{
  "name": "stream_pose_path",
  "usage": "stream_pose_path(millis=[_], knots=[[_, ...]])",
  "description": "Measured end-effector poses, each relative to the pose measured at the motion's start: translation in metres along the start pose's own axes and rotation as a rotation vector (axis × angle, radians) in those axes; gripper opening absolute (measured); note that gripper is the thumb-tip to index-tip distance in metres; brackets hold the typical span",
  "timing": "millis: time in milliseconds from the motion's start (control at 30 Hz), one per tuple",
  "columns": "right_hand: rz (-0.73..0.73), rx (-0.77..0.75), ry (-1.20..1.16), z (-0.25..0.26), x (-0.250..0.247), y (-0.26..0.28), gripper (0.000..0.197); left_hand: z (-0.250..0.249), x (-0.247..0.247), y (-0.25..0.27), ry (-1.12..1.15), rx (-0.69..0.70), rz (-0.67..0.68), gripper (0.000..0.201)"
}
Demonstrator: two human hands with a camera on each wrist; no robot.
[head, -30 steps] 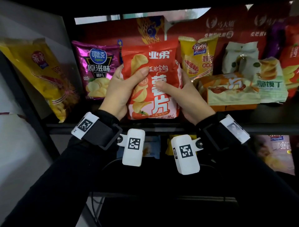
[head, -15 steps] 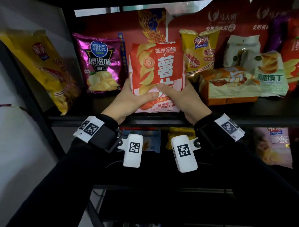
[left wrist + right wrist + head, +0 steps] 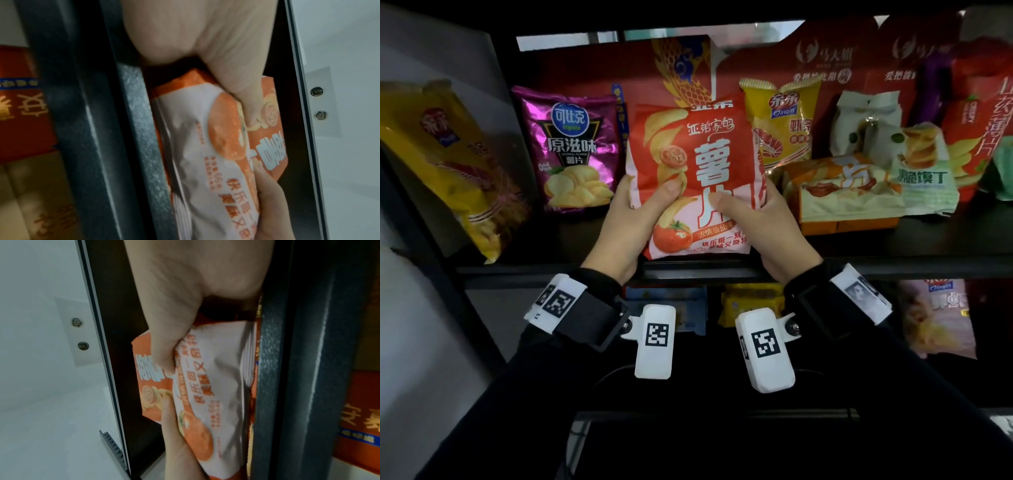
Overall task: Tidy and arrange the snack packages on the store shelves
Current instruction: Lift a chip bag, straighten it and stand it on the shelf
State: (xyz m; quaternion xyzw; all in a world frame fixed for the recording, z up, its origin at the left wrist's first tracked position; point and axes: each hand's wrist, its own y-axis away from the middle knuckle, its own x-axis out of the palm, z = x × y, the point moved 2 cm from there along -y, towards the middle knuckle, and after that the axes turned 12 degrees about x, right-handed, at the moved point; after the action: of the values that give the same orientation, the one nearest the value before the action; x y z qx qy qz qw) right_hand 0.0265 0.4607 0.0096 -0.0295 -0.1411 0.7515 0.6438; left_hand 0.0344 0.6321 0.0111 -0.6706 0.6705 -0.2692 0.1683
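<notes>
The red tomato chip bag point(image 3: 697, 178) at the shelf's middle reads "亚弟家的" over large "薯片". Just left of it, the purple bag point(image 3: 571, 150) shows "可比克", "原滋味" and "薯片". Just right of it, the yellow bag point(image 3: 780, 120) carries "Qinqin" and "虾条". Farther right, a pale green bag point(image 3: 921, 178) ends in "馍丁". The wrist tags bear square coded markers, not text.

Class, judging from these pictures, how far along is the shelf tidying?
Done: the purple chip bag stands upright, facing front. In hand: the left hand and right hand grip the red tomato chip bag near the shelf edge. Left: the big yellow bag leans, and the orange-and-white packs lie piled.
</notes>
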Motion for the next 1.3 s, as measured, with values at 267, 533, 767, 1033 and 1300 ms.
stream_pose_path(millis=[267,533,767,1033,1300], knots=[[-0.101,-0.084,-0.052,0.007,-0.013,0.001,0.034,0.007,0.010,0.000,-0.181,-0.033,0.166,0.095],[-0.005,0.036,0.324,-0.003,-0.029,0.003,0.075,-0.031,-0.016,-0.053,-0.489,-0.061,0.095,0.085],[0.029,0.039,0.793,-0.004,-0.036,0.016,0.045,-0.028,-0.010,-0.134,-0.457,-0.081,0.186,0.113],[-0.158,-0.152,1.206,-0.015,-0.030,0.023,0.031,0.050,-0.016,-0.162,-0.461,-0.116,0.032,0.136],[-0.192,-0.210,1.314,-0.019,-0.029,0.024,0.033,0.068,-0.013,-0.173,-0.759,-0.169,0.137,0.076]])
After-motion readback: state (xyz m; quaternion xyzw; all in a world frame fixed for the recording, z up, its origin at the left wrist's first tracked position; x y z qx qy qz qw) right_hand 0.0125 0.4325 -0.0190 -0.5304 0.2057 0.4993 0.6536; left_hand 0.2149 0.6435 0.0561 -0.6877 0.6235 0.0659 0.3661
